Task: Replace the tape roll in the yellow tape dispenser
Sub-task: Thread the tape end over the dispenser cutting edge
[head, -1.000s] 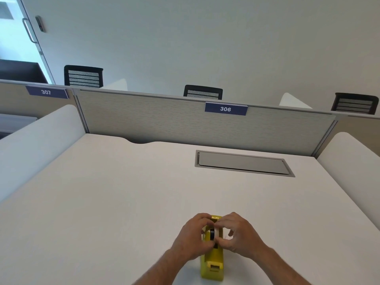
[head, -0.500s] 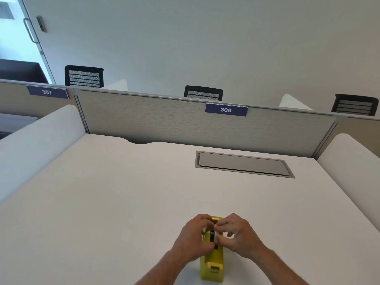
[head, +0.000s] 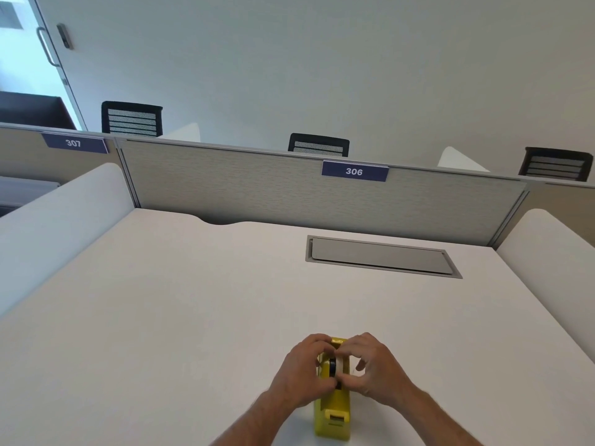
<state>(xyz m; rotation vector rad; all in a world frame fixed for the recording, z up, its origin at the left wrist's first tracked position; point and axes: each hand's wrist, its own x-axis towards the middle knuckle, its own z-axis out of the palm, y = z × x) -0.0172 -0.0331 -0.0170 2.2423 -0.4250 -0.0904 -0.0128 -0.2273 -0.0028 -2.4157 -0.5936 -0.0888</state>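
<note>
Both hands closed in around the middle of the yellow tape dispenser (head: 333,410), one from each side; left hand (head: 304,370) curled against the dispenser's left flank, fingers wrapped over its top edge toward the far end; right hand (head: 375,368) on the right flank, thumb and fingertips pinched in at the tape roll (head: 332,368), the other fingers arched and a gap showing under them; roll shows as a dark hub with a pale band beside it, seated in the dispenser's cradle between the two hands; whether the right fingers actually clamp the roll or only touch it, cannot tell; left hand's grip on the body looks firm. Dispenser stands upright on the white desk (head: 193,300), near edge, slightly right of centre, long axis running near to far; cutter end faces near, just short of the frame's lower edge. Both forearms enter bare from the near side. Far on the desk, right of centre, a grey cable hatch (head: 380,255) lies flush and closed; behind it a fabric partition (head: 257,191) carries a blue plate (head: 354,171) reading 306; three dark chair backs show over the partition.
</note>
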